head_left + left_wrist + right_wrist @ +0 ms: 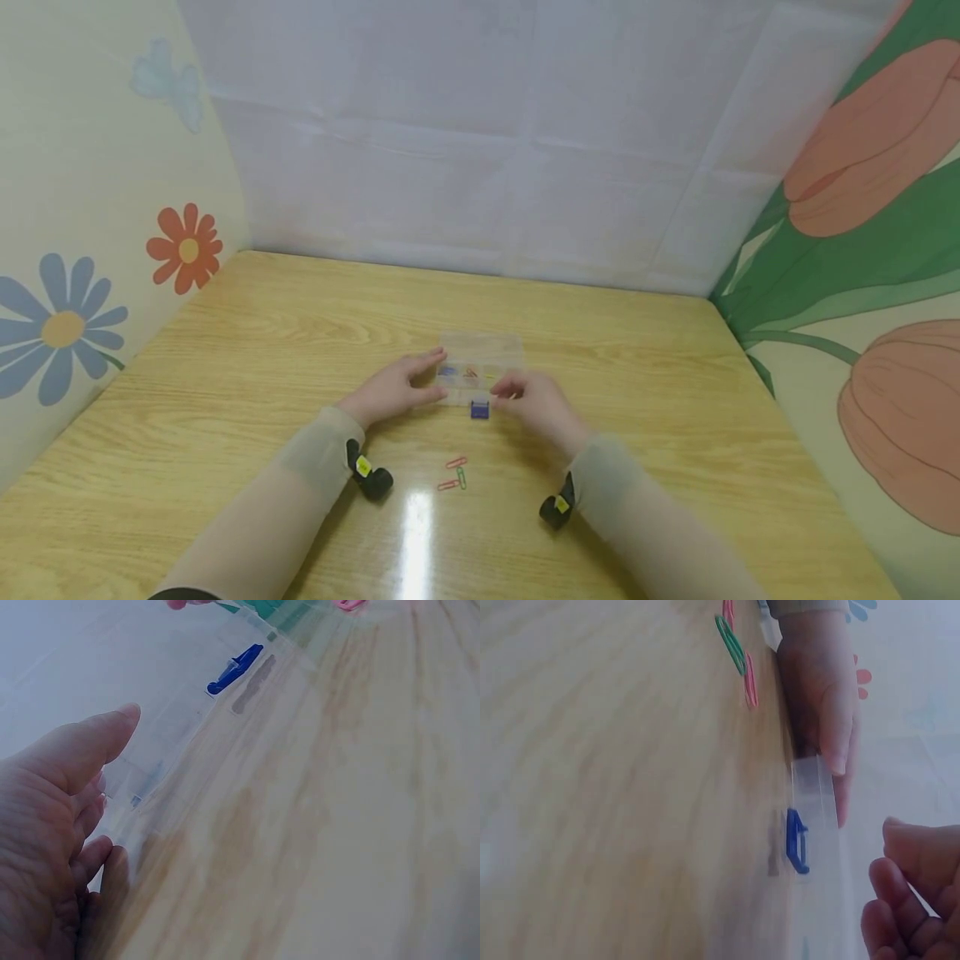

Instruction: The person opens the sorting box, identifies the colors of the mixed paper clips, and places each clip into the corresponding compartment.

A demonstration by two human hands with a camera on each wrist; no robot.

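Note:
A clear plastic compartment box (459, 398) stands in the middle of the table with its lid (480, 343) raised at the back. On its front is a blue latch (480, 409), also seen in the right wrist view. Small blue pieces (447, 371), red pieces (470, 373) and something yellow (490, 377) lie in separate compartments. My left hand (397, 389) rests along the box's left end, thumb and fingers spread. Over the right end hovers my right hand (542, 407); its fingers (889, 881) are loosely bent, thumb apart, with nothing visible between them.
On the table (637, 358) in front of the box lie two pink-red paper clips (447, 485) and a green paper clip (461, 477). A pale cloth (480, 150) hangs behind the table, and flower-patterned panels (825, 333) flank it.

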